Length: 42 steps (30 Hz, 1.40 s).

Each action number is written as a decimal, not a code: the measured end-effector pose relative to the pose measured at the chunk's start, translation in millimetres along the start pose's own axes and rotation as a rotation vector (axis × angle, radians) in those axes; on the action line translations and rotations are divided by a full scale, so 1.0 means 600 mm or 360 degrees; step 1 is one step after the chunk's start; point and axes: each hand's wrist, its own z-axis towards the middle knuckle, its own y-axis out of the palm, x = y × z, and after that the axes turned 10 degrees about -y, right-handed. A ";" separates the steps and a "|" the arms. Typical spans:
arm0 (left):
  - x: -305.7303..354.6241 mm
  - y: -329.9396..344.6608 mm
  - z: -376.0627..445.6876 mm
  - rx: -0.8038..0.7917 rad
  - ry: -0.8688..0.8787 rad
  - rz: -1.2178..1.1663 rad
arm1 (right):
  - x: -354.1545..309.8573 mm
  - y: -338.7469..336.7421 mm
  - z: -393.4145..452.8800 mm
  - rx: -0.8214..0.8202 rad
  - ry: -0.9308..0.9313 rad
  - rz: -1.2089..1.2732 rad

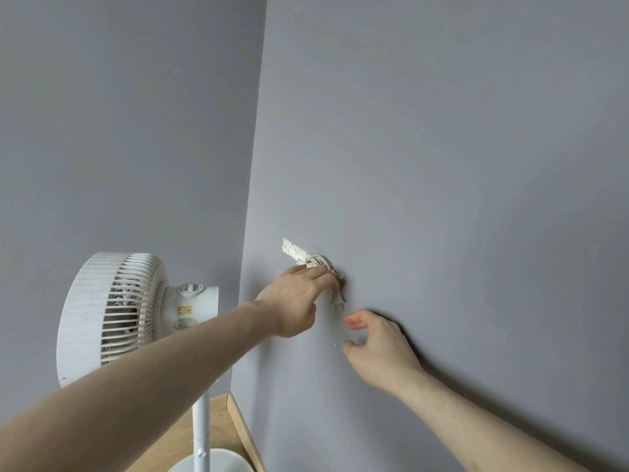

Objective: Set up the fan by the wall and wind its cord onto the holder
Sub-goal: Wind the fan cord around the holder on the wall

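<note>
Fan [115, 315] stands upright in the room corner on its white pole [200, 434] and round base [218, 461], white grille facing left, control knob [191, 288] on top of the motor housing. Wood floor [190, 437] with pale skirting board [245, 434] under it. Cord [318, 261] white, wound in a bundle on the holder [293, 250], a white bracket stuck to the grey wall [442, 165] right of the corner. Plug [338, 301] hangs down from the bundle, prongs pointing down, against the wall. Left hand [296, 298] reaches across, fingers curled onto the lower end of the cord bundle just above the plug; exact fingertip contact partly hidden, looks like a pinch on the cord. Right hand [377, 349] below and right of the plug, near the wall, fingers loosely bent and apart, thumb spread, holding nothing, not touching the plug.
</note>
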 end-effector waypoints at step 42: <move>-0.111 -0.036 -0.086 0.0169 -0.0516 0.0263 | -0.054 0.089 0.078 -0.0047 -0.0158 -0.0152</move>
